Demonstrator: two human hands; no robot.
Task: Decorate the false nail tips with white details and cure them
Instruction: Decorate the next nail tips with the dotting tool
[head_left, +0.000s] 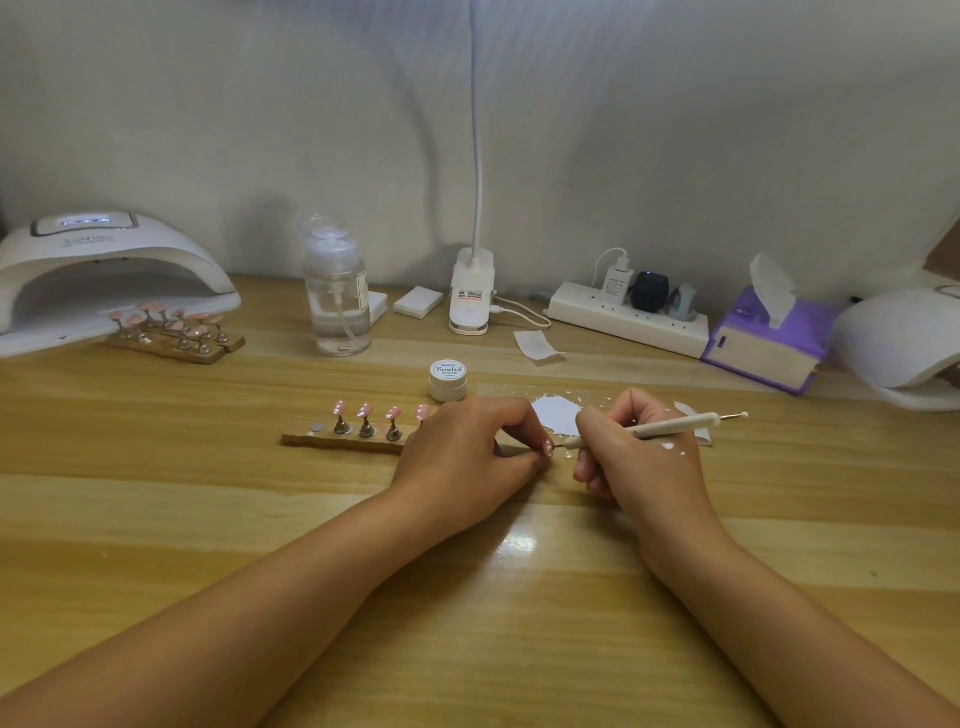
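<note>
While dotting like this, best to keep both wrists planted on the table (467, 623) for steadiness. Head view: left hand (467, 457) pinching a single pink nail tip (548, 448) low over the middle of the table, right hand (641, 457) gripping the dotting tool (675, 427) pen-style, point at or just about at that tip. Looks like mid-decoration. Go light, tiny dabs, reload from the white smear (558, 415) just behind. Four more tips (366, 411) on the wooden strip (332, 440) just left, spotted white. Then off to the lamp (104, 275) at the far left corner, another rack (176, 340) parked at its mouth.
</note>
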